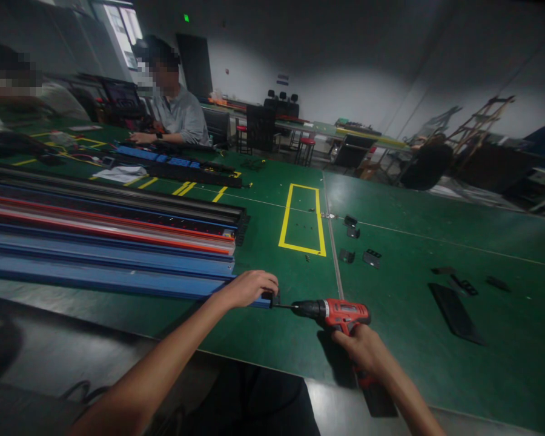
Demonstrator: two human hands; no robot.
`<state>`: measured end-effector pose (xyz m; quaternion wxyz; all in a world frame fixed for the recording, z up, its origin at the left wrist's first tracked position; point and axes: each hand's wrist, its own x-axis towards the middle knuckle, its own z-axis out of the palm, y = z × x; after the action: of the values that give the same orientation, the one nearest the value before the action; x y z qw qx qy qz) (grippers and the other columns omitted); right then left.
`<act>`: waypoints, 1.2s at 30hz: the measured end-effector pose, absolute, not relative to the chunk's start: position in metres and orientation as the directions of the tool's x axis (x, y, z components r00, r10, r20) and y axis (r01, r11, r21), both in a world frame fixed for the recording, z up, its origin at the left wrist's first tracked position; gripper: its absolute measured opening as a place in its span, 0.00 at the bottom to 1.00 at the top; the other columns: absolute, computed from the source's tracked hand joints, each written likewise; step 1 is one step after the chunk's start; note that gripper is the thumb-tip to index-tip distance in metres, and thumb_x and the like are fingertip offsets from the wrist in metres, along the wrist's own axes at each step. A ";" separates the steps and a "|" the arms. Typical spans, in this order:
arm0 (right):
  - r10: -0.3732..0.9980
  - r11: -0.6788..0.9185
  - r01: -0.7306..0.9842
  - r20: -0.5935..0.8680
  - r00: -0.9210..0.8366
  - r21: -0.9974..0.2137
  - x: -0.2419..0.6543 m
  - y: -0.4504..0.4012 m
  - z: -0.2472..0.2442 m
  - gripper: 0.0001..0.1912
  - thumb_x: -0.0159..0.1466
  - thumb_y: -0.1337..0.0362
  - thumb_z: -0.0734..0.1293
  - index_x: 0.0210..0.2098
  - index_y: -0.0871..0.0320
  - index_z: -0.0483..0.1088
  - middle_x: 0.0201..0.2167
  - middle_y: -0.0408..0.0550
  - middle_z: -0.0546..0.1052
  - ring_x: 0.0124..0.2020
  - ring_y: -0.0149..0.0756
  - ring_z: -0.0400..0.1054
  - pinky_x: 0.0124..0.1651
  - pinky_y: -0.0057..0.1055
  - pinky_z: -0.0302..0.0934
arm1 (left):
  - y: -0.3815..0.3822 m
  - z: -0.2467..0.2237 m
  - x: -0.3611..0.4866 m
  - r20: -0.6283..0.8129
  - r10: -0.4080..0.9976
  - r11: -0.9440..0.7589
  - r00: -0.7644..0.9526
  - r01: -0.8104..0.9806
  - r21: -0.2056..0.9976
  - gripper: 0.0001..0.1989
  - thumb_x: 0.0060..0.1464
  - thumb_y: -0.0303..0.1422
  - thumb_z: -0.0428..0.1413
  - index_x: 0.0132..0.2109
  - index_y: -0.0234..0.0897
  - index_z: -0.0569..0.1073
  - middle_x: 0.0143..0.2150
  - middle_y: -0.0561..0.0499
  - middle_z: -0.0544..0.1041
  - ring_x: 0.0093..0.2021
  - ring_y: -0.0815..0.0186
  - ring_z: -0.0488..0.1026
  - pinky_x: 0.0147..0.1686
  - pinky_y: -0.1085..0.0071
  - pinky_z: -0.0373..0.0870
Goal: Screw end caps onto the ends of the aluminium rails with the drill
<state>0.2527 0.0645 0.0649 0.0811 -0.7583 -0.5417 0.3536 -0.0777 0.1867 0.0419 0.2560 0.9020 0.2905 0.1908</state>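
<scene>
My right hand (pixel 366 348) is wrapped round the handle of a red and black power drill (pixel 347 312). The drill points left, and its long thin bit meets a small black end piece (pixel 275 298) at the right end of the nearest blue profile (pixel 177 283). My left hand (pixel 252 287) grips that end from above, fingers curled over the black piece. Beyond it lie more long profiles, blue, red (pixel 200 239) and black, side by side.
Small black brackets (pixel 371 258) lie right of the yellow taped rectangle (pixel 283 233). A dark flat plate (pixel 454 312) is farther right on the green table (pixel 436 375). A person (pixel 181 115) sits across the table at the back left, another at the far left.
</scene>
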 end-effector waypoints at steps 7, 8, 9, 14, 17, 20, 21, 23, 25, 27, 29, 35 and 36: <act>0.867 -0.421 0.751 -0.468 0.170 -0.509 0.252 0.063 0.065 0.13 0.64 0.58 0.66 0.26 0.56 0.66 0.20 0.41 0.70 0.22 0.31 0.64 0.24 0.26 0.56 | 0.187 0.041 -0.078 0.213 0.613 -0.712 0.761 0.415 0.566 0.16 0.63 0.20 0.53 0.43 0.44 0.83 0.50 0.52 0.82 0.50 0.64 0.77 0.49 0.71 0.69; 0.867 -0.422 0.753 -0.468 0.173 -0.504 0.253 0.064 0.065 0.13 0.64 0.58 0.66 0.26 0.56 0.66 0.20 0.41 0.70 0.22 0.31 0.65 0.24 0.26 0.56 | 0.187 0.041 -0.078 0.215 0.611 -0.714 0.762 0.413 0.565 0.16 0.63 0.21 0.53 0.43 0.44 0.83 0.50 0.52 0.82 0.49 0.64 0.78 0.49 0.71 0.69; 0.867 -0.423 0.754 -0.467 0.174 -0.503 0.253 0.064 0.064 0.13 0.64 0.58 0.66 0.26 0.56 0.66 0.20 0.41 0.70 0.22 0.31 0.65 0.24 0.26 0.55 | 0.187 0.041 -0.078 0.217 0.610 -0.715 0.762 0.412 0.564 0.16 0.63 0.21 0.53 0.43 0.43 0.83 0.49 0.52 0.82 0.49 0.64 0.78 0.49 0.71 0.69; 0.865 -0.417 0.758 -0.474 0.163 -0.502 0.253 0.064 0.064 0.13 0.65 0.58 0.65 0.25 0.56 0.66 0.20 0.42 0.71 0.22 0.32 0.65 0.24 0.26 0.56 | 0.187 0.040 -0.078 0.204 0.613 -0.712 0.763 0.421 0.562 0.16 0.64 0.21 0.53 0.42 0.43 0.82 0.50 0.53 0.82 0.50 0.63 0.78 0.50 0.70 0.69; 0.880 -0.390 0.763 -0.452 0.144 -0.516 0.252 0.063 0.065 0.12 0.65 0.59 0.65 0.26 0.57 0.67 0.20 0.42 0.71 0.22 0.31 0.65 0.25 0.26 0.56 | 0.187 0.040 -0.077 0.200 0.615 -0.710 0.762 0.426 0.560 0.16 0.64 0.21 0.52 0.42 0.43 0.82 0.50 0.52 0.81 0.50 0.63 0.77 0.50 0.70 0.69; 0.879 -0.393 0.759 -0.454 0.145 -0.519 0.253 0.063 0.065 0.12 0.65 0.59 0.65 0.27 0.57 0.67 0.20 0.41 0.71 0.22 0.32 0.65 0.25 0.27 0.56 | 0.187 0.041 -0.077 0.197 0.618 -0.709 0.761 0.431 0.558 0.16 0.64 0.20 0.52 0.42 0.43 0.82 0.50 0.52 0.81 0.50 0.63 0.77 0.50 0.70 0.69; 0.876 -0.400 0.760 -0.458 0.152 -0.513 0.254 0.063 0.065 0.12 0.65 0.59 0.65 0.27 0.57 0.67 0.20 0.41 0.71 0.22 0.32 0.65 0.25 0.27 0.56 | 0.187 0.042 -0.078 0.197 0.617 -0.710 0.762 0.431 0.557 0.16 0.64 0.20 0.52 0.42 0.43 0.82 0.50 0.52 0.81 0.50 0.63 0.77 0.49 0.70 0.69; 0.879 -0.396 0.765 -0.451 0.155 -0.508 0.255 0.063 0.063 0.12 0.65 0.59 0.65 0.26 0.57 0.67 0.21 0.41 0.71 0.22 0.31 0.65 0.25 0.26 0.56 | 0.187 0.042 -0.078 0.200 0.615 -0.713 0.763 0.428 0.556 0.16 0.64 0.21 0.52 0.42 0.43 0.82 0.50 0.52 0.81 0.49 0.63 0.77 0.49 0.70 0.69; 0.888 -0.380 0.770 -0.436 0.148 -0.512 0.256 0.064 0.062 0.13 0.65 0.59 0.66 0.25 0.57 0.67 0.21 0.41 0.71 0.23 0.31 0.64 0.26 0.26 0.55 | 0.187 0.042 -0.078 0.202 0.613 -0.713 0.763 0.426 0.557 0.16 0.64 0.21 0.52 0.42 0.43 0.82 0.50 0.52 0.81 0.49 0.63 0.77 0.49 0.70 0.69; 0.893 -0.370 0.768 -0.429 0.137 -0.523 0.256 0.064 0.062 0.13 0.64 0.60 0.66 0.25 0.57 0.67 0.21 0.42 0.71 0.23 0.31 0.64 0.26 0.26 0.56 | 0.187 0.042 -0.078 0.201 0.613 -0.712 0.764 0.423 0.561 0.17 0.64 0.21 0.51 0.43 0.43 0.82 0.50 0.52 0.81 0.49 0.63 0.77 0.49 0.70 0.69; 0.891 -0.374 0.761 -0.432 0.138 -0.530 0.255 0.064 0.063 0.12 0.65 0.60 0.65 0.26 0.57 0.67 0.21 0.41 0.71 0.23 0.31 0.64 0.26 0.26 0.56 | 0.188 0.040 -0.078 0.200 0.612 -0.711 0.765 0.422 0.563 0.17 0.64 0.20 0.51 0.43 0.43 0.82 0.50 0.52 0.81 0.50 0.63 0.77 0.50 0.70 0.69; 0.887 -0.377 0.758 -0.443 0.130 -0.533 0.253 0.063 0.066 0.12 0.66 0.60 0.64 0.27 0.57 0.69 0.20 0.41 0.70 0.22 0.32 0.64 0.28 0.27 0.57 | 0.188 0.038 -0.079 0.206 0.614 -0.710 0.762 0.419 0.566 0.18 0.63 0.20 0.51 0.44 0.45 0.83 0.51 0.53 0.81 0.51 0.63 0.77 0.50 0.70 0.69; 0.886 -0.379 0.757 -0.445 0.130 -0.532 0.253 0.063 0.066 0.12 0.66 0.60 0.64 0.28 0.57 0.69 0.20 0.41 0.70 0.22 0.32 0.65 0.28 0.28 0.57 | 0.188 0.038 -0.079 0.208 0.613 -0.711 0.762 0.418 0.566 0.18 0.62 0.20 0.52 0.44 0.45 0.83 0.51 0.53 0.81 0.50 0.63 0.77 0.50 0.70 0.69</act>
<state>0.2530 0.0634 0.0658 0.0884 -0.7465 -0.5503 0.3634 -0.0791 0.1876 0.0383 0.2518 0.9042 0.2851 0.1943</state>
